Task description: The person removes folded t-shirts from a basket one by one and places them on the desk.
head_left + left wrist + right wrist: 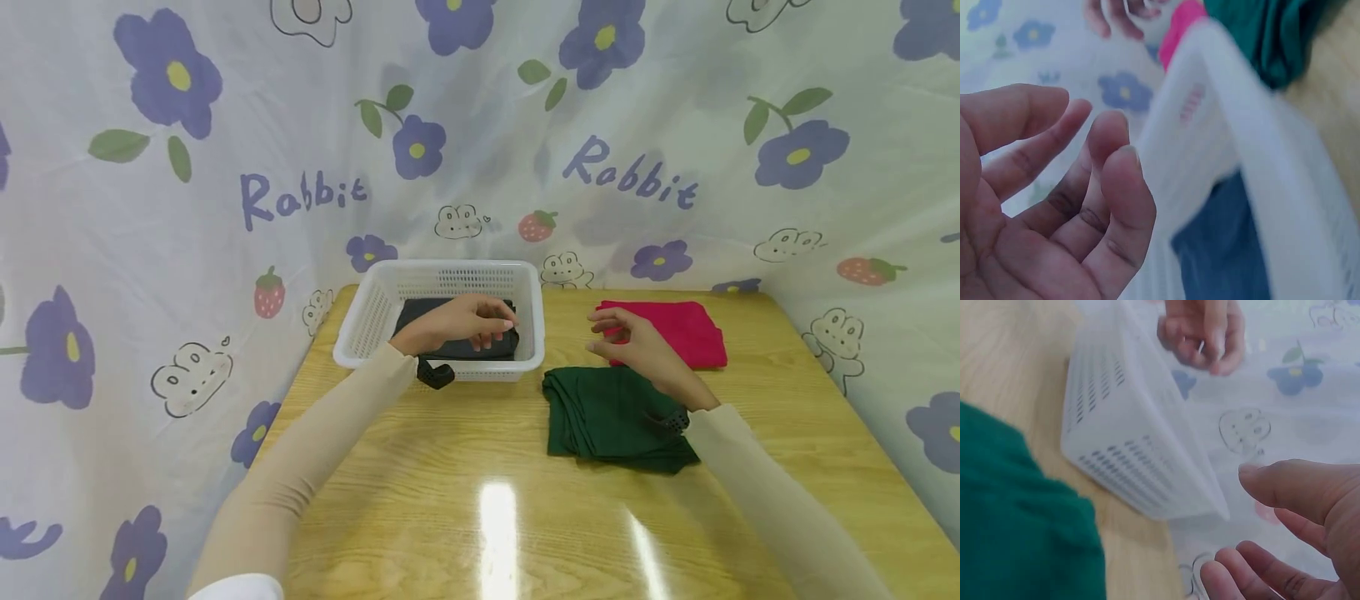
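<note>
A white plastic basket with perforated walls stands at the back left of the table, and a folded dark grey cloth lies in it. Above the basket hovers my left hand, its fingers loosely bent around nothing. My right hand hangs over the folded green cloth and the folded red cloth, with thumb and fingers apart and nothing between them. In the right wrist view the green cloth lies beside the basket.
The wooden table runs toward the front, with bright reflections on it. A curtain printed with purple flowers, rabbits and strawberries hangs behind and along both sides.
</note>
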Available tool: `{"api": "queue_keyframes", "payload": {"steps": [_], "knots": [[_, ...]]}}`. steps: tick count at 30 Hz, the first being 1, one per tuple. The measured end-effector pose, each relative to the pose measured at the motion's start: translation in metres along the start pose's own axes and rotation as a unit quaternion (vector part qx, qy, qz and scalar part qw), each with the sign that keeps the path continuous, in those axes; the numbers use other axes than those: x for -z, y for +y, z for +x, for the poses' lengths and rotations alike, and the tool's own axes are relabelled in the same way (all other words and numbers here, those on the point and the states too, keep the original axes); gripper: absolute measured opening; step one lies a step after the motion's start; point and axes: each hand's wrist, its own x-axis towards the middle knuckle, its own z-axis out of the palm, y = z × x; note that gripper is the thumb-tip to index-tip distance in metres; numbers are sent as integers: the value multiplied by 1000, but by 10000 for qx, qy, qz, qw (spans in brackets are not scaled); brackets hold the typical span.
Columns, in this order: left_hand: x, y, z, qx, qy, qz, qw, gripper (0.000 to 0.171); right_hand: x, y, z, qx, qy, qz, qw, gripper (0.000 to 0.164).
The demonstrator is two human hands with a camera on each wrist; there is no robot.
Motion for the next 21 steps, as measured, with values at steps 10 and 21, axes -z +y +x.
{"api": "queue_keyframes", "payload": {"steps": [10, 21], "knots": [[43, -31, -6, 552, 662, 195, 9961, 31, -29, -28, 34, 67, -297, 207, 9993, 57], [80, -61, -8, 1058, 1140, 520, 9865, 37, -70, -46, 70, 15, -618, 837, 9946, 52]]}}
